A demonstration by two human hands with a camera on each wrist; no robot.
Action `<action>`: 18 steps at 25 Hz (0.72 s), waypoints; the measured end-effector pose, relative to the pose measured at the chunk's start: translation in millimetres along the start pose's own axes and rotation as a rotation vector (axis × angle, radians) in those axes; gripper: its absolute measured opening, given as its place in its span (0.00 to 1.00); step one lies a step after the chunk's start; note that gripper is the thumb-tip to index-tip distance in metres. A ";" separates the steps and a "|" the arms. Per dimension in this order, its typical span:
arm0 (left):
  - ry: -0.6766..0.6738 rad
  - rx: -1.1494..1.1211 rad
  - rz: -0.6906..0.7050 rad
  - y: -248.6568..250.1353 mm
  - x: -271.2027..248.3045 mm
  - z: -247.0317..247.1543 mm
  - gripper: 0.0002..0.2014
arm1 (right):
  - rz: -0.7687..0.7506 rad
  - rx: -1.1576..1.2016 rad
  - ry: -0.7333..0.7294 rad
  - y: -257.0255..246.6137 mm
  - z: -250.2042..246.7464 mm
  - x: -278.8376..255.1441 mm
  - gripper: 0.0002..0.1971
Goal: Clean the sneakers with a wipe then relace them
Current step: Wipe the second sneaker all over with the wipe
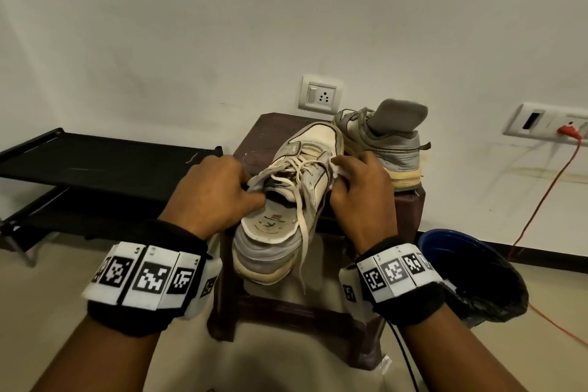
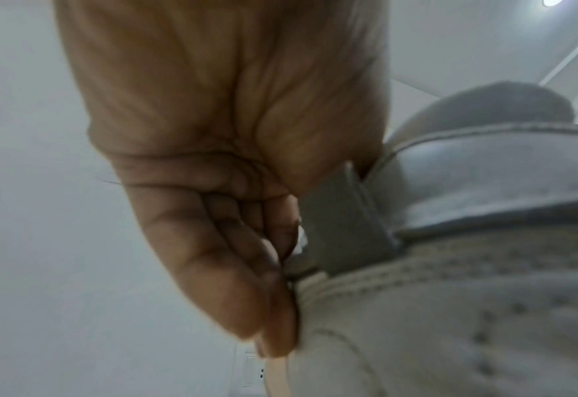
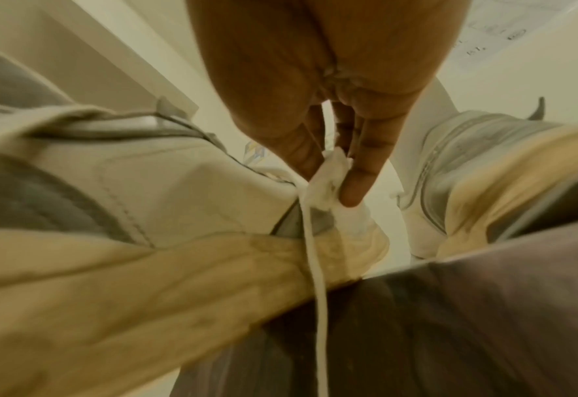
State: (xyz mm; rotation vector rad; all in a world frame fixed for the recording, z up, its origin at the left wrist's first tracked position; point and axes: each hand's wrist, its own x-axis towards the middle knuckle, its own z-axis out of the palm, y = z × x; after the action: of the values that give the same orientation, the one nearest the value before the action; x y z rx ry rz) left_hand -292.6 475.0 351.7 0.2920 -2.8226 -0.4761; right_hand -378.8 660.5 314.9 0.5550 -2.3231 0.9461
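A worn cream and grey sneaker (image 1: 286, 188) lies on a dark brown stool (image 1: 254, 140), heel toward me, its laces (image 1: 305, 200) loose. My left hand (image 1: 216, 191) grips its left collar, thumb inside the opening; in the left wrist view the fingers (image 2: 240, 282) curl against the upper (image 2: 450, 309). My right hand (image 1: 356, 188) pinches a crumpled white wipe (image 1: 339, 170) against the sneaker's right side. In the right wrist view the wipe (image 3: 328, 185) sits between the fingertips (image 3: 355, 188) beside a hanging lace (image 3: 318, 295). The second sneaker (image 1: 381, 143) stands behind with a grey sock (image 1: 397, 114) in it.
A black low shoe rack (image 1: 95, 162) stands to the left. A blue bin with a black liner (image 1: 471, 270) sits on the floor at the right. Wall sockets (image 1: 321, 95) are behind the stool, and an orange cable (image 1: 547, 188) runs from the right socket across the floor.
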 end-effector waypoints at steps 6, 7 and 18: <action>0.016 -0.110 0.037 -2.6 -0.5 9.0 0.13 | 0.139 0.282 -0.235 -28.7 -33.4 -21.9 0.05; 0.029 -0.108 0.046 -2.0 0.2 10.7 0.14 | 0.157 0.306 -0.252 -30.1 -34.7 -24.0 0.07; 0.227 -0.243 -0.023 19.7 74.5 -15.7 0.20 | 0.138 0.122 -0.065 -42.5 -10.7 77.4 0.14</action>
State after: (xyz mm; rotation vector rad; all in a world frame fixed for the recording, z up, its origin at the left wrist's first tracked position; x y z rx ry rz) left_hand -361.5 470.9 389.5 0.3069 -2.5131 -0.7340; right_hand -409.8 627.7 391.6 0.4851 -2.3980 1.1561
